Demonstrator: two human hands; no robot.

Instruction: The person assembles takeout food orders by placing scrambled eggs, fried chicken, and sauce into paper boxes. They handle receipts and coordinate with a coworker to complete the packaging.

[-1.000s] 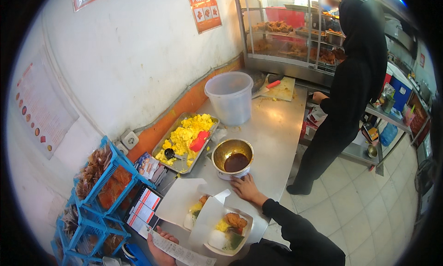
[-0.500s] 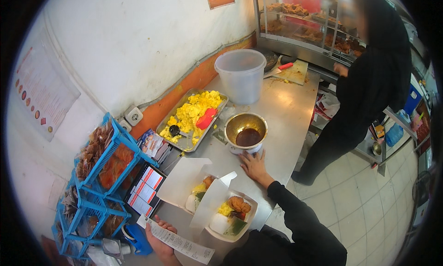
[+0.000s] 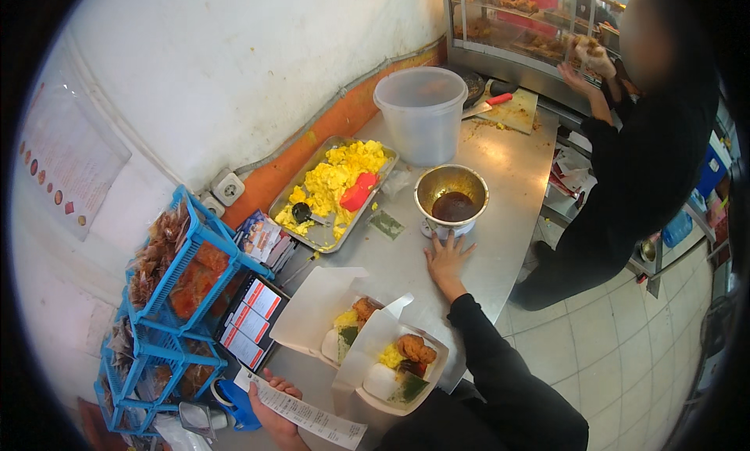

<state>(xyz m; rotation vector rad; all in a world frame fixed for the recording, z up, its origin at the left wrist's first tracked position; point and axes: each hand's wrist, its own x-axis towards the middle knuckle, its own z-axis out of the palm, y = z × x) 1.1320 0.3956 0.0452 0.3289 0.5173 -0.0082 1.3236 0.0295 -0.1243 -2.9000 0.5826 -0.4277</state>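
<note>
My left hand (image 3: 275,408) is closed on a long white paper receipt (image 3: 312,421) at the lower edge. Fingers spread, my right hand (image 3: 448,265) rests on the steel table with its fingertips at the white base (image 3: 447,229) under a metal bowl (image 3: 426,187). Dark brown sauce (image 3: 455,207) lies in the bowl's bottom. Between my arms stand two open white food boxes. The nearer box (image 3: 361,356) and the farther box (image 3: 316,296) each hold white rice, yellow egg, a fried piece and a green leaf piece.
A metal tray (image 3: 334,246) of yellow scrambled egg lies by the wall, beside a translucent bucket (image 3: 422,123). A red-handled knife (image 3: 488,105) rests on a cutting board (image 3: 519,111). Blue baskets (image 3: 195,255) and a tablet (image 3: 248,322) stand left. A co-worker (image 3: 633,170) stands right.
The bowl and its base have slid away from me and to the right, my right hand following. The co-worker has raised both hands near the display case, one holding something brownish. My left hand keeps the receipt.
</note>
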